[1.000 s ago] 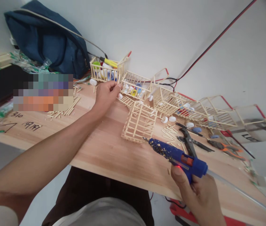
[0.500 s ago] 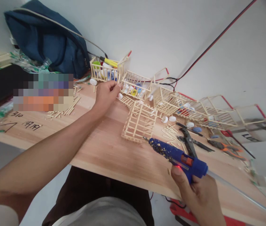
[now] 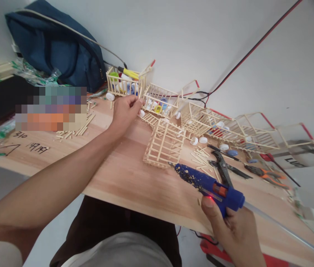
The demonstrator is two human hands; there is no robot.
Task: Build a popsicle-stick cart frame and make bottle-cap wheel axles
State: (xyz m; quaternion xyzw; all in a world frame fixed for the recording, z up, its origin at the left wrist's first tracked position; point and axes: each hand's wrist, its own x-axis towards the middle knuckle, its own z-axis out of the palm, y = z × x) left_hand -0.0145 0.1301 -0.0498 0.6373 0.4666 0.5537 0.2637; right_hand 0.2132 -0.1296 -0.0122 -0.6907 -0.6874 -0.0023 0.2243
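My right hand (image 3: 236, 231) is closed round a blue hot glue gun (image 3: 207, 184), whose nozzle points left toward a small stick-built crate (image 3: 164, 144) lying on the wooden table (image 3: 123, 178). My left hand (image 3: 125, 110) reaches far across the table, fingers curled in a pinch by a white bottle cap (image 3: 142, 113) and the stick baskets; what it pinches is too small to name.
A row of stick baskets (image 3: 161, 99) holding bottle caps runs along the wall. Loose sticks (image 3: 200, 157), caps, black cutters (image 3: 223, 168) and orange pliers (image 3: 268, 174) lie to the right. A blue bag (image 3: 57, 48) stands at the back left. Red and black wires (image 3: 243, 59) climb the wall.
None of note; the glue gun has shifted very slightly left and down, while my left hand stays at the baskets.
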